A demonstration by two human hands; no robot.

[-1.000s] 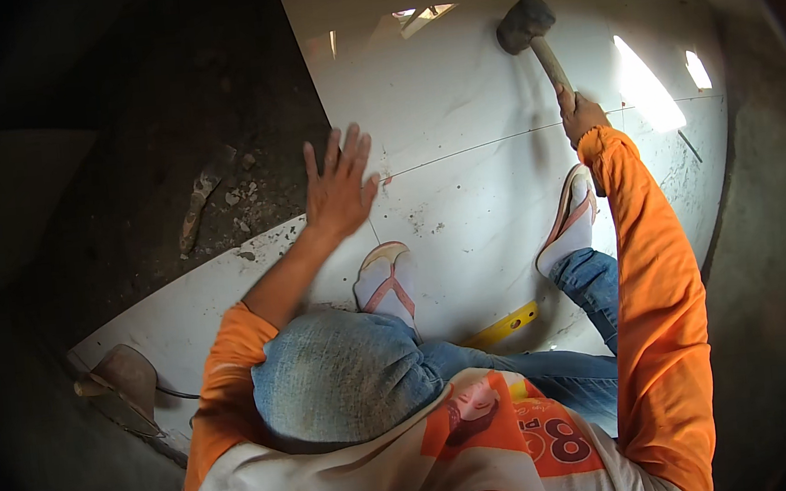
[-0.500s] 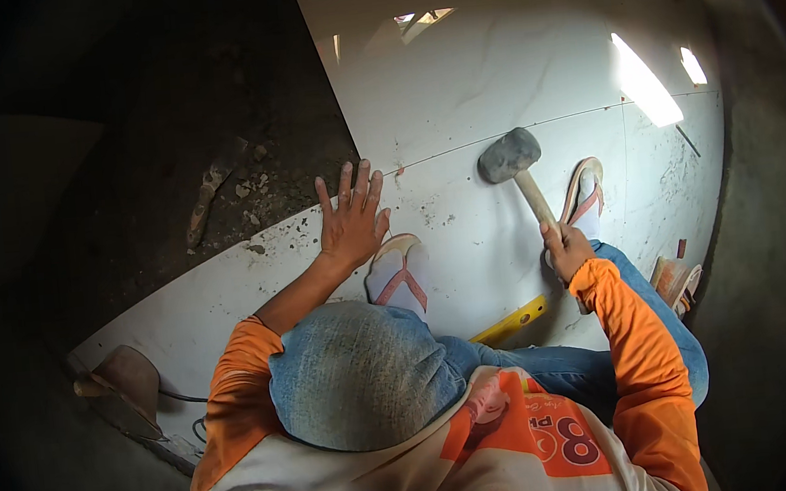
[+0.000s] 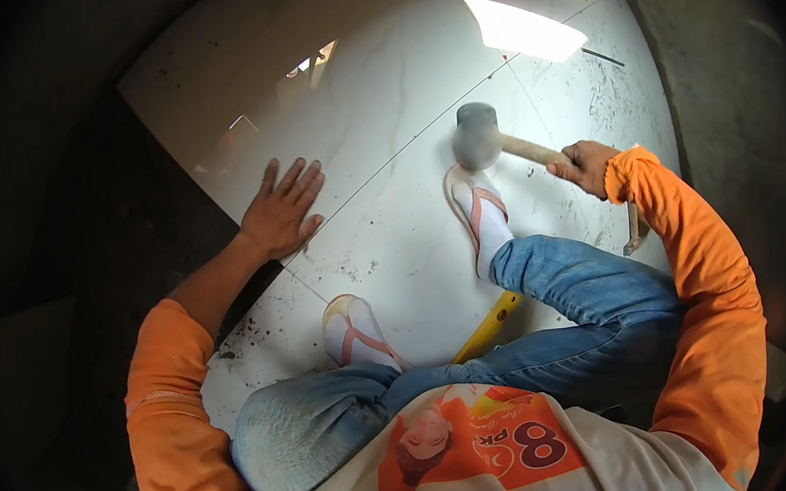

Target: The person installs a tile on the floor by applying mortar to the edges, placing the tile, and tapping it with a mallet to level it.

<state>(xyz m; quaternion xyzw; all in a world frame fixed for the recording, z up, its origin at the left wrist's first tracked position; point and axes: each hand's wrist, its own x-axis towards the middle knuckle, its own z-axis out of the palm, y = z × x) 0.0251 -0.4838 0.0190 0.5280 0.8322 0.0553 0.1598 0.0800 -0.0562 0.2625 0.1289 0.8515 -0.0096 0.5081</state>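
My left hand (image 3: 287, 208) rests with fingers spread on a glossy white marbled tile (image 3: 359, 71), near its corner beside a dark gap. My right hand (image 3: 580, 166) grips the wooden handle of a rubber mallet (image 3: 477, 133). The mallet's dark grey head is slightly blurred, over the tile by the toes of my right flip-flop (image 3: 476, 210). A thin seam runs diagonally between my hands. My left flip-flop (image 3: 354, 333) is on the nearer tile, below my left hand.
A yellow spirit level (image 3: 485, 331) lies partly under my legs. A smaller tool with a handle (image 3: 633, 229) lies right of my right leg, mostly behind my arm. Dark bare ground (image 3: 109, 205) borders the tiles at left; a grey concrete surface (image 3: 706, 78) runs along the right.
The view has turned. My left hand has moved forward onto the farther tile. The mallet, raised a second ago and lowered half a second ago, is now tilted sideways near my right foot.
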